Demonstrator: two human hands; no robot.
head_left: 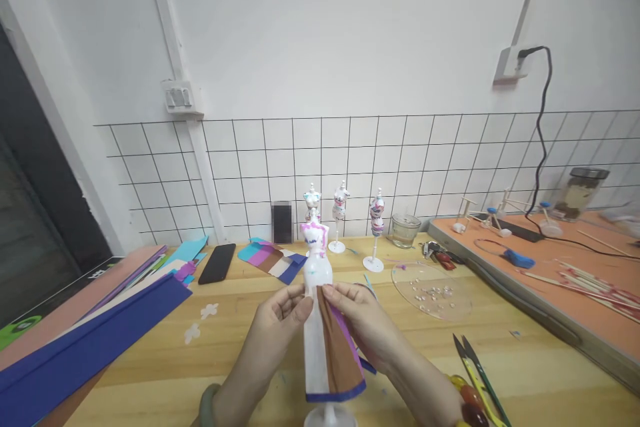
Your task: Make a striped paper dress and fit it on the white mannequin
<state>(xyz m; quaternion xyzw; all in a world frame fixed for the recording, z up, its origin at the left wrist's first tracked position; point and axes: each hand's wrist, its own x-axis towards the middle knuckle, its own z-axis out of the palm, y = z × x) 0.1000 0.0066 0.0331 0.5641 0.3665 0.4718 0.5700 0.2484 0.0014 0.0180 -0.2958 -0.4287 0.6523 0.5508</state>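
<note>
A small white dress form with purple marks on its bodice stands upright in front of me. Around its lower part sits a paper skirt with white, brown and purple panels and a dark blue hem. My left hand pinches the skirt's upper left edge between thumb and fingers. On the other side, my right hand is closed on the skirt's top, thumb over the brown panel. Fingers partly hide the waist. Below the hem, the round white base shows.
Behind stand several small dress forms. Coloured paper sheets and a black phone lie left. To the right are a clear plate with small gems, yellow-handled scissors, a glass cup and an orange board with sticks.
</note>
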